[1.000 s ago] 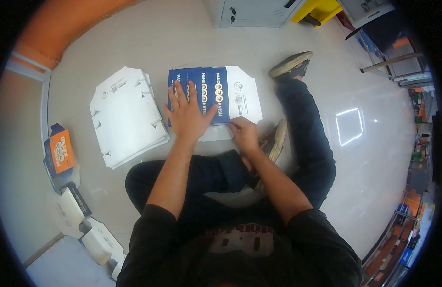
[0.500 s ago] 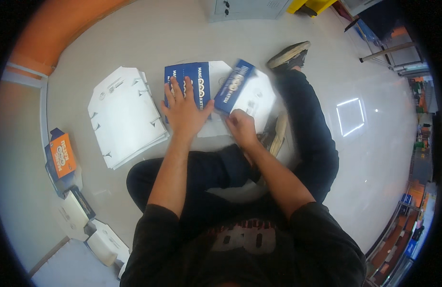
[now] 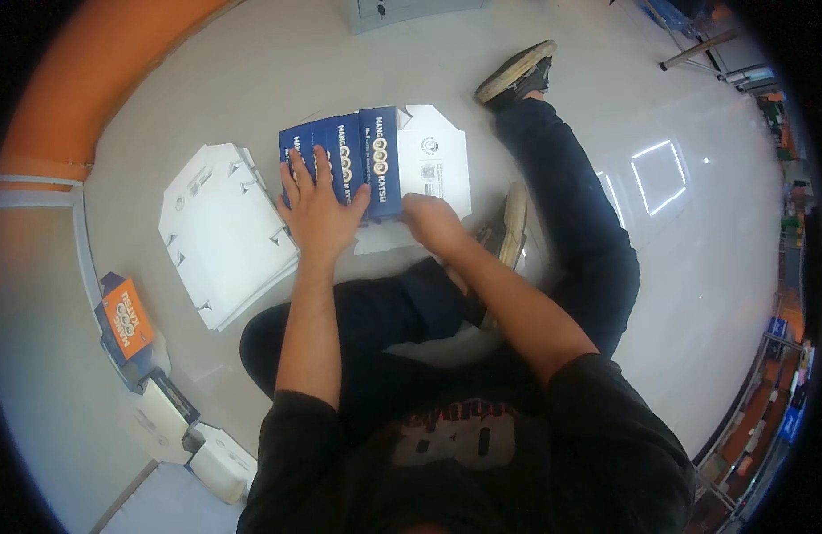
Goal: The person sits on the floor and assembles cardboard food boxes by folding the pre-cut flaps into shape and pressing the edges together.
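On the floor in front of me lies a stack of flat cartons [image 3: 342, 142] with blue printed panels. My left hand [image 3: 322, 218] rests flat on it, fingers spread. Overlapping the stack on its right is a blue-and-white flat carton [image 3: 446, 147], its blue part toward the left and its white part with cut corners toward the right. My right hand [image 3: 433, 221] is closed at this carton's near edge; the fingertips are partly hidden. Left of them sits a pile of white flat cartons [image 3: 224, 231] with small slits along the sides.
Folded boxes, one with an orange panel [image 3: 128, 319] and a white one [image 3: 222, 463], stand along the left wall. My bent legs [image 3: 575, 178] and shoes [image 3: 516, 76] frame the work area. A grey cabinet [image 3: 411, 11] is at the far side; shelves [image 3: 767, 383] line the right.
The carton in my right hand has gone from tilted to upright and moved left, onto the blue stack. My left hand stays spread on the stack. The whole view has shifted slightly.
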Available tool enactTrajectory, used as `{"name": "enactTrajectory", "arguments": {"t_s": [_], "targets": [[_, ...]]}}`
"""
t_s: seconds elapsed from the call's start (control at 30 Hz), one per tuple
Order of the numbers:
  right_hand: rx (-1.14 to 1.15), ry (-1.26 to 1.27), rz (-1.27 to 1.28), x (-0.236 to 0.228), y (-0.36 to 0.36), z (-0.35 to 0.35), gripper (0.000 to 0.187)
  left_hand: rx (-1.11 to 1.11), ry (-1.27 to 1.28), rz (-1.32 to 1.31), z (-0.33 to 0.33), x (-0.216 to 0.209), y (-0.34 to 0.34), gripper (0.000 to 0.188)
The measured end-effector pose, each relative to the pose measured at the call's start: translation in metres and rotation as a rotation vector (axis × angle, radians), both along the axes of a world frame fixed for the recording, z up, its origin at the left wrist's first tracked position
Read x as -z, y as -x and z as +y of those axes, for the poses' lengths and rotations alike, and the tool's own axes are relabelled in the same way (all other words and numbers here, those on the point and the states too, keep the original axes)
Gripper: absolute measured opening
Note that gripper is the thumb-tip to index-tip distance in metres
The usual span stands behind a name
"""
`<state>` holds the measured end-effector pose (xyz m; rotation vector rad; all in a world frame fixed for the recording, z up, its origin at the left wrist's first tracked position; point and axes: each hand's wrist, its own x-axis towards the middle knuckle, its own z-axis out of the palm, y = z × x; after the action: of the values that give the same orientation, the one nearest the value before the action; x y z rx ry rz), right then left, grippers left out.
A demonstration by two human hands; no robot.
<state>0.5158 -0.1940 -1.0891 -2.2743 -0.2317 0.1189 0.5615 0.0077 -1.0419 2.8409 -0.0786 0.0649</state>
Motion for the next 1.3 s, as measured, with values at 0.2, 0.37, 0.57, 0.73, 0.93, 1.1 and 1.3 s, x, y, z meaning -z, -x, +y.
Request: {"name": "enactTrajectory", "arguments": {"t_s": [0.2,0.37,0.57,0.73,0.93,1.1,1.3], "targets": [[-0.216,0.263,0.002,0.005,-0.009,0.005,0.024,0.008,-0.002,-0.008,-0.002,0.001,-0.001,0.101],[-0.183,0.257,0.03,0.013,-0.006,0.002,0.028,0.007,-0.017,-0.018,-0.003,-0.002,-0.001,0.1],[-0.221,0.334,0.154,-0.006,-0.019,-0.001,0.027,0.018,-0.022,-0.067,-0.001,0.001,-0.001,0.099],[-0.409,0.222,0.142,-0.01,-0.032,-0.021,0.035,0.009,0.029,-0.01,-0.001,-0.009,0.0,0.096],[0.052,-0.092,-0.234,-0.066,-0.103,-0.037,0.063,0.019,0.048,0.0,-0.004,-0.013,0.0,0.096],[-0.12,-0.058,-0.084,-0.056,-0.148,-0.025,0.052,0.001,0.053,0.006,-0.003,-0.013,0.001,0.096],[-0.092,-0.229,-0.046,-0.024,-0.16,-0.023,0.046,-0.007,0.082,-0.045,-0.006,-0.011,-0.002,0.092]]}}
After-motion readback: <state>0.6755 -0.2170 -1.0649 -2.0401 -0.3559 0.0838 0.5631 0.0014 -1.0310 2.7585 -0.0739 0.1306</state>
